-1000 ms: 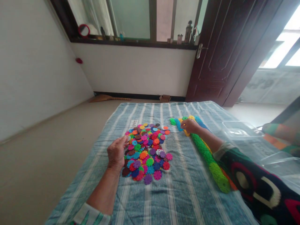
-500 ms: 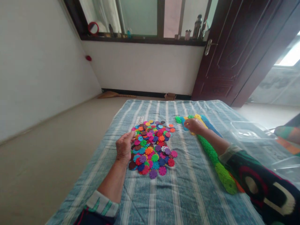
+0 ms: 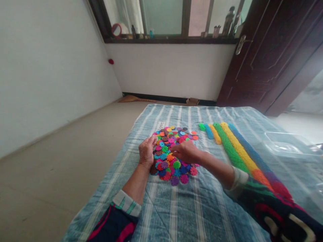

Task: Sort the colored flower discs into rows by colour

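A heap of colourful notched discs (image 3: pixel 176 171) lies on the striped cloth. At its left edge rests my left hand (image 3: pixel 147 151), fingers bent together against the discs; anything between the fingertips is too small to make out. Over the middle of the heap is my right hand (image 3: pixel 186 151), its fingers closed and pointing left, with the fingertips among the discs. To the right lie long rows of stacked discs: a green row (image 3: pixel 230 148), a yellow one (image 3: pixel 237 148) and a blue one (image 3: pixel 248 148). Shorter green (image 3: pixel 202 127), blue (image 3: pixel 209 131) and yellow (image 3: pixel 215 133) stacks stand beside them.
A clear plastic container (image 3: pixel 285 144) sits at the right of the striped cloth (image 3: pixel 176 215). Beyond the far edge are a white wall, a window sill (image 3: pixel 171 40) with small items and a dark red door (image 3: pixel 262 50).
My right hand has moved left from the short stacks to the disc heap. My left hand stays at the heap's left edge. The whole view has shifted slightly.
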The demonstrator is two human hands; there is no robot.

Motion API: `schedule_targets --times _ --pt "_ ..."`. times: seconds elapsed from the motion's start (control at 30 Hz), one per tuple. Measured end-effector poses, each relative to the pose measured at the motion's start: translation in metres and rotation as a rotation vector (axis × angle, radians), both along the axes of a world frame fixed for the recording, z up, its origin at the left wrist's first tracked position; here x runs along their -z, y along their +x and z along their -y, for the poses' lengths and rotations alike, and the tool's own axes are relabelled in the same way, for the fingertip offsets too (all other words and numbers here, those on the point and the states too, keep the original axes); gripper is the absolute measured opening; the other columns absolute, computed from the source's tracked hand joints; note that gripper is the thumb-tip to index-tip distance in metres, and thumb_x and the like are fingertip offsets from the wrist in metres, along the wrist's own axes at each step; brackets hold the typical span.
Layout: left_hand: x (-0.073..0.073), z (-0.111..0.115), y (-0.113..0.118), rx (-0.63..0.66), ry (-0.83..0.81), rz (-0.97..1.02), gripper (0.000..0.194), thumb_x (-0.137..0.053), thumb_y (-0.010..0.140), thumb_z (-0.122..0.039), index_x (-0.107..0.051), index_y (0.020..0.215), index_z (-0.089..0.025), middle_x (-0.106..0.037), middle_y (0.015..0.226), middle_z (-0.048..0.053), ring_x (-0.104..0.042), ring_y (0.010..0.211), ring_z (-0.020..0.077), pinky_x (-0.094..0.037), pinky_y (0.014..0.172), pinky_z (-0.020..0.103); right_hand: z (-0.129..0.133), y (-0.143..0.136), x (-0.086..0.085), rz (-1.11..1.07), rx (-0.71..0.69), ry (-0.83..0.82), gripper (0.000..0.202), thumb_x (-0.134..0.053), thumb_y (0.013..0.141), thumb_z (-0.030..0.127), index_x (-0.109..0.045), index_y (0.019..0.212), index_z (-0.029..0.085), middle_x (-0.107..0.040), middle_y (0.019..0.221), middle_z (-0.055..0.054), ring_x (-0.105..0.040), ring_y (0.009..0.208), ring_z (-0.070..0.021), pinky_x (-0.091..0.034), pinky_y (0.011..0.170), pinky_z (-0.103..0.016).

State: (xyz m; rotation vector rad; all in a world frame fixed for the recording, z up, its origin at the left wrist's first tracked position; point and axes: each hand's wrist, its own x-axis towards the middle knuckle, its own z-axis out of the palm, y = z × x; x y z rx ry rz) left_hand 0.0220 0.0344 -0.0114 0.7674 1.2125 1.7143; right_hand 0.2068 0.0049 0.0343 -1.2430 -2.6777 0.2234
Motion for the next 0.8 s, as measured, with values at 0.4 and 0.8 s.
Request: schedule_targets --times 0.4,0.8 --pt "0.001 0.0 0.0 0.022 -0.011 -0.025 0.037 -0.074 0.055 -0.046 -0.066 0.069 -0.013 -0.066 0.07 0.002 -0.061 0.073 0.0152 -0.049 0.077 0.031 0.008 -0.041 0.0 0.23 -0.134 0.064 0.033 -0.044 0.087 0.022 -0.058 0.117 0.024 -0.071 0.083 -0.009 -0.066 0.073 -0.0225 -0.042 0.056 -0.027" --pt "0.0 -0.004 -0.001 0.029 -0.02 -0.068 0.03 -0.072 0.056 -0.042 -0.065 0.067 -0.015 -0.066 0.069 0.001 -0.061 0.071 0.0147 -0.048 0.074 0.028 0.009 -0.034 0.01 0.123 -0.129 0.166 0.027 -0.04 0.089 0.023 -0.063 0.102 0.019 -0.069 0.072 -0.008 -0.058 0.059 -0.0164 -0.032 0.051 -0.024"
